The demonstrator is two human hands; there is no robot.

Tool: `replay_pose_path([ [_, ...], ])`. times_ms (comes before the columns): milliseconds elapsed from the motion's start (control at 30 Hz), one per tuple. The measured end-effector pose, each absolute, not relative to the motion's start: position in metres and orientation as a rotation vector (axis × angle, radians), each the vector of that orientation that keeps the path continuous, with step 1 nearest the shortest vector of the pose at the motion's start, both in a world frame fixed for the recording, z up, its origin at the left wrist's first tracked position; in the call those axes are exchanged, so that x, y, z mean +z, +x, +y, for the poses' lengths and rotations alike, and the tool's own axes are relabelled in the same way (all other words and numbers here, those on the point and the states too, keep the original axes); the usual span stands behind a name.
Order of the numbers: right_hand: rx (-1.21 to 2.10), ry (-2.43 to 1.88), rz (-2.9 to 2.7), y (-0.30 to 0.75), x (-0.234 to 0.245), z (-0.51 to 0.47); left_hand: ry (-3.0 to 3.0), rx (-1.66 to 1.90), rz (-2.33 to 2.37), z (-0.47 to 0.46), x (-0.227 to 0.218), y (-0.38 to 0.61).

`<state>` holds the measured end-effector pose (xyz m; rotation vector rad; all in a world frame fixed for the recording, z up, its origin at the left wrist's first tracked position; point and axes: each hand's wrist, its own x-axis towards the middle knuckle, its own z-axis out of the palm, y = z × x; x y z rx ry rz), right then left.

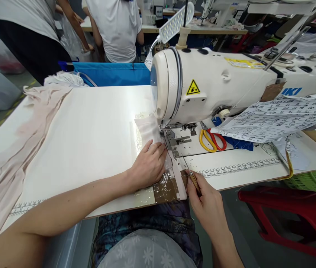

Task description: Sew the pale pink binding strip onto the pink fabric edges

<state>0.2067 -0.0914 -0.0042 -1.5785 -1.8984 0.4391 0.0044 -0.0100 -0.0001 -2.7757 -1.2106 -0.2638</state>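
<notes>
Fingers of your left hand (151, 163) lie slightly bent, palm down on pale cloth (148, 130), pinching nothing visible; those of your right hand (202, 197) are closed round the awl (194, 182). The near edge of the desk (99, 137) passes close by both hands; there is room left of the left fingers, out to pinkish fabric (43, 108). Between your hands, a pale strip (179, 182) has its long axis running from that edge toward the presser foot (162, 132), just beyond the left fingertips. The awl's tip points away from you, slightly left. Your left forearm crosses the desk; your right reaches up from below its edge.
</notes>
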Motion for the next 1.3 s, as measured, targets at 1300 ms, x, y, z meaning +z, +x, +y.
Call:
replay_pose_path([
  [1300, 0.446, -1.318, -1.81, 0.171, -0.005, -0.065, -2.79, -0.456, -1.345, 0.009, -0.01, 0.001],
])
